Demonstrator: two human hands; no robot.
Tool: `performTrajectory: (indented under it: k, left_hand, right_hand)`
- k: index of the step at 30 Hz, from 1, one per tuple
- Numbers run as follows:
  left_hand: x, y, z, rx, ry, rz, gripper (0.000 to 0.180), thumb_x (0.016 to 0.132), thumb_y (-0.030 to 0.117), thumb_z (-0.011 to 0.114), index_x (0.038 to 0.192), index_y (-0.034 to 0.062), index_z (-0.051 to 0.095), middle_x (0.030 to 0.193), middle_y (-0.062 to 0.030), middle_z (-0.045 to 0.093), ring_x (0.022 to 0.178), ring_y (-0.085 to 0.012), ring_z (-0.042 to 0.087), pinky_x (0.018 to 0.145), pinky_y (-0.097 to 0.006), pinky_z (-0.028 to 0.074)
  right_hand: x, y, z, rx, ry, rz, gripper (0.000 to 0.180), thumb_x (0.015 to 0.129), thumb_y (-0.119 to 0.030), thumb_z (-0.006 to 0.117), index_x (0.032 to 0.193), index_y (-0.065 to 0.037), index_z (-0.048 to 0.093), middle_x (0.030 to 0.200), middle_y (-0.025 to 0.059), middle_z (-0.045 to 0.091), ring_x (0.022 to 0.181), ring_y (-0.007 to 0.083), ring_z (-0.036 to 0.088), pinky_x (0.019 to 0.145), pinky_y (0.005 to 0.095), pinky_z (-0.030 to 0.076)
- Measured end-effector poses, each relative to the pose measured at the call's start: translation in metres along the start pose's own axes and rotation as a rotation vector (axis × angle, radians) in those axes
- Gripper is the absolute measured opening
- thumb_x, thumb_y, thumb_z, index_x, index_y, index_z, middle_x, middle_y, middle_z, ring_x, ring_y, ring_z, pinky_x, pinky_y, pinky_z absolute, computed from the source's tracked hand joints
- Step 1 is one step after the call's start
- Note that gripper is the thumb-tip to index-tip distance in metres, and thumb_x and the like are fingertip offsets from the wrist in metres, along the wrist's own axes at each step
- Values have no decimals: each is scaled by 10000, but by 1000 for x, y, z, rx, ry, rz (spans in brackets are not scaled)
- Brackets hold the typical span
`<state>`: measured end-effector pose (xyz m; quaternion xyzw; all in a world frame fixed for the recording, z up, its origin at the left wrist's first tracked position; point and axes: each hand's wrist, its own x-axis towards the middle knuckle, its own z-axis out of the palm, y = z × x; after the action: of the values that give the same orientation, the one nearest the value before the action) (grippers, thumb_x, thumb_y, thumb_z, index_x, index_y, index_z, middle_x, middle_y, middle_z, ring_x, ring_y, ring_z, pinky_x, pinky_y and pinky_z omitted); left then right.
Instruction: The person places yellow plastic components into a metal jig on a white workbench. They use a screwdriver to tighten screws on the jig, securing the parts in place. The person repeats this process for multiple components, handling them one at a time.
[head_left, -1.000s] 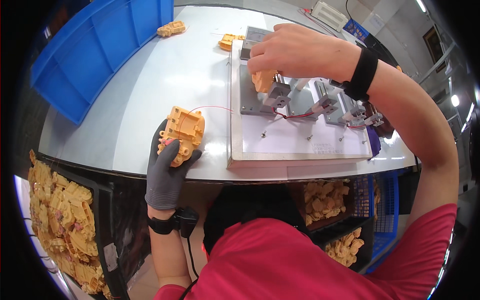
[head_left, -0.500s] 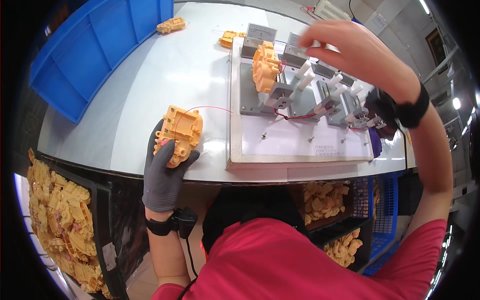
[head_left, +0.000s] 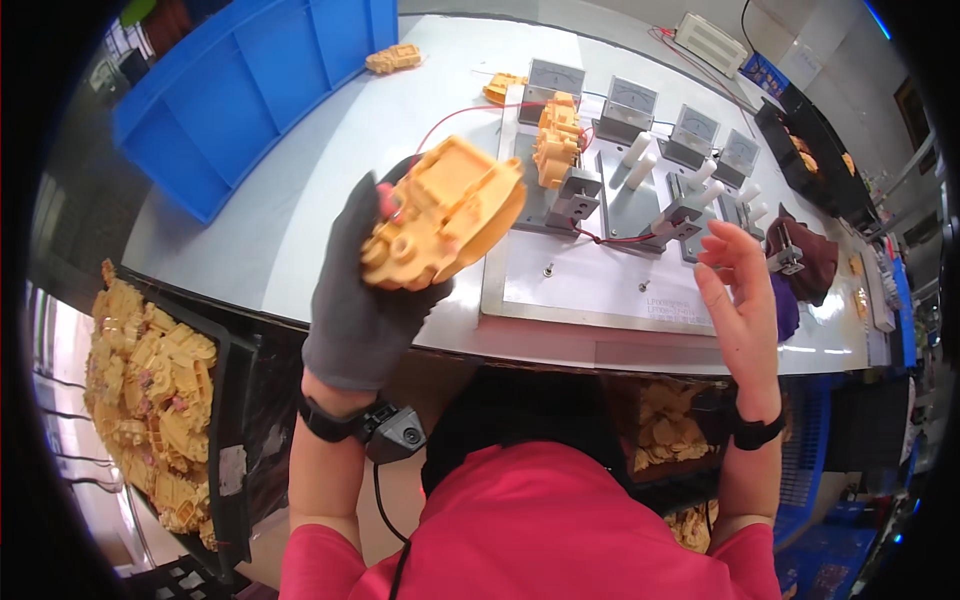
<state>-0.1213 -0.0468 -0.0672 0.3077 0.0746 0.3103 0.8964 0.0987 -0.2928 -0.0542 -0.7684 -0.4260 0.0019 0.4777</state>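
In a grey glove, my left hand (head_left: 365, 290) grips a yellow plastic gearbox housing (head_left: 450, 215) with a red wire, lifted above the table's front part. My right hand (head_left: 740, 300) is bare and holds nothing, its fingers apart over the right front part of the test board (head_left: 590, 297). A second yellow housing (head_left: 558, 140) sits upright in the board's leftmost fixture, below an analog meter (head_left: 557, 78). White posts (head_left: 640, 160) stand on the fixture beside it.
A blue bin (head_left: 260, 95) stands at the back left. Two loose yellow housings (head_left: 394, 59) lie at the back of the table. A black crate (head_left: 150, 400) full of housings is below left. Dark cloth (head_left: 808, 262) lies right of the board.
My left hand has raised the housing and turned it over, moving up and right. My right hand has come down from above the meters to the board's front right.
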Motion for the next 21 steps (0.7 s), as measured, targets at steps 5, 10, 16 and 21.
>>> performTrajectory:
  k: [5,10,16,21]
  left_hand:
    - [34,4,23,-76,83,-199,415,967,389,637,1221,66,581,1027,-93,672,818,-161,659,639,-254,551]
    - [50,2,32,-197,82,-326,481,960,397,648,1279,54,538,1055,-106,659,787,-136,649,610,-229,550]
    - [58,-4,39,-198,-17,-414,566,986,407,596,1378,22,461,1137,-154,657,657,-92,627,564,-213,539]
    - [62,-10,51,-179,-70,-452,570,1001,414,565,1383,6,460,1132,-153,665,619,-58,585,521,-200,480]
  right_hand:
    - [-3,16,27,243,73,24,398,947,-51,643,1334,-56,551,1130,73,606,994,127,590,872,281,478]
    - [-7,28,40,368,134,-23,402,952,-69,652,1340,-60,547,1150,70,596,1003,127,587,871,282,479]
    - [-9,33,45,410,201,-44,408,950,-75,653,1344,-61,548,1175,79,599,1019,148,596,866,284,482]
    - [-7,33,43,392,182,-53,407,948,-106,659,1340,-71,558,1176,92,610,1016,158,609,864,291,480]
